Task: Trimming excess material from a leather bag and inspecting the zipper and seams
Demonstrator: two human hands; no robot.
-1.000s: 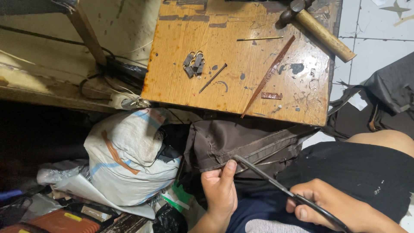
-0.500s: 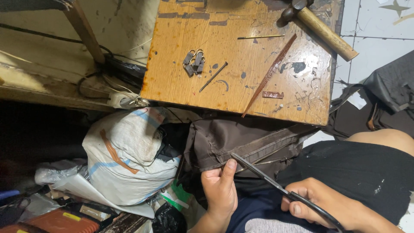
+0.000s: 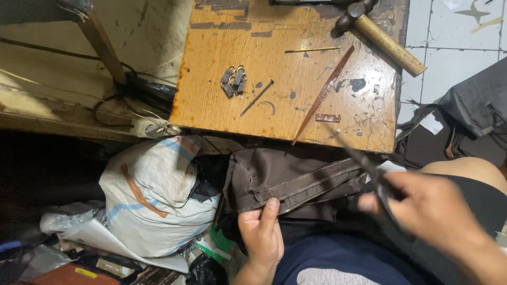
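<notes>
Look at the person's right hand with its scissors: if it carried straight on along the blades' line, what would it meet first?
Probably the near edge of the wooden board, just past the brown bag. The right hand and scissors are motion-blurred, so depth is uncertain.

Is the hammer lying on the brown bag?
No, the hammer lies on the wooden board, well apart from the brown bag that the left hand grips.

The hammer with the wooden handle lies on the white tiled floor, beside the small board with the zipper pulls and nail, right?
Not quite. In the head view the hammer lies on the wooden board itself, at its far right corner, with only the handle end jutting over the tiled floor. The zipper pulls and nail are on that board.
</notes>
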